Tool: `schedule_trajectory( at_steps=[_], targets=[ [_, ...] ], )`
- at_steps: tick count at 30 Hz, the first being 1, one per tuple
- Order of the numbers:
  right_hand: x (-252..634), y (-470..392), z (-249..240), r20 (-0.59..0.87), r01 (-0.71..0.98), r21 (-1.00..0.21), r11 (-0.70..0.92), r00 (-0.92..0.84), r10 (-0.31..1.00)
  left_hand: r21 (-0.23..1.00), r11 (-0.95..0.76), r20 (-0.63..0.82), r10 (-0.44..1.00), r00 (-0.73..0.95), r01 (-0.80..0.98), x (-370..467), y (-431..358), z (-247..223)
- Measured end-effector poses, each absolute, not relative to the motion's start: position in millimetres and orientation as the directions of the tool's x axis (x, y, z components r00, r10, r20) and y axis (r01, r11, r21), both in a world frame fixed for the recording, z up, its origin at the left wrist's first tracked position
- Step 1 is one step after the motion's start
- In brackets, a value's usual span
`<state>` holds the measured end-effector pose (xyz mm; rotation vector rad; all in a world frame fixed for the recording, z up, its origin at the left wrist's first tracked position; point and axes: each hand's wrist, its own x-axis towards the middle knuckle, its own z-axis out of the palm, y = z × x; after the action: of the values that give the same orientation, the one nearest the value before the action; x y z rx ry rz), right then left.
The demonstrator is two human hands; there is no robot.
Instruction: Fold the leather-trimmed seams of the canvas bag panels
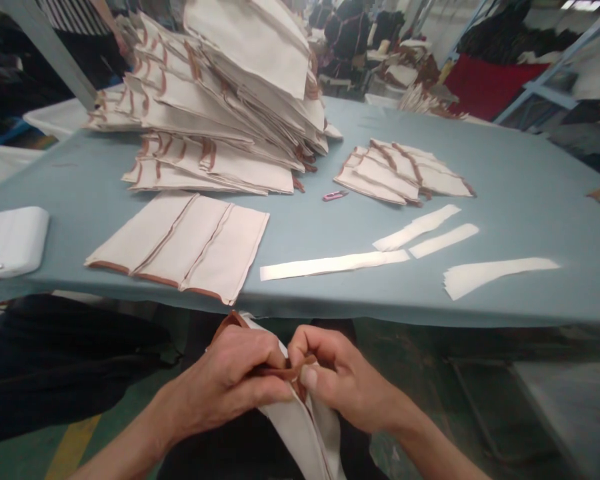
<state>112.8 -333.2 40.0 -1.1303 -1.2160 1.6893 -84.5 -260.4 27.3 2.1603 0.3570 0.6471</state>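
A cream fabric piece [300,433] with brown edging hangs over my lap, just off the table's front edge. My left hand [235,373] pinches its brown binding between thumb and fingers. Close beside it, my right hand [337,380] grips the same brown edge, thumb on top. Parts of the fabric are hidden behind my hands. On the table in front lies a flat cream fabric panel [210,227] with brown trim along its near edge and two lengthwise seams.
A tall stack of cream fabric pieces [220,100] fills the back left. A smaller pile [405,170], pink thread snips [335,195] and several pale strips [335,265] lie on the blue-green table [505,173]. A white device [14,240] sits at left.
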Motion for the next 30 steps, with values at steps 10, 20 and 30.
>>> schedule_trajectory(
  at_steps=[10, 20, 30],
  targets=[
    [121, -331, 56, 0.005, 0.365, -0.927, 0.09, -0.228, 0.974, 0.797, -0.557, 0.183, 0.592, 0.785, 0.235, -74, -271, 48],
    [133, -326, 57, 0.043, 0.329, -0.935, 0.134, -0.27, 0.962, 0.99, -0.137, 0.065, 0.67, 0.74, 0.036, -69, -281, 37],
    [130, -319, 54, 0.214, 0.519, -0.781, 0.347, -0.299, 0.93, 0.927, -0.305, 0.065, 0.703, 0.708, 0.218, -79, -285, 29]
  ],
)
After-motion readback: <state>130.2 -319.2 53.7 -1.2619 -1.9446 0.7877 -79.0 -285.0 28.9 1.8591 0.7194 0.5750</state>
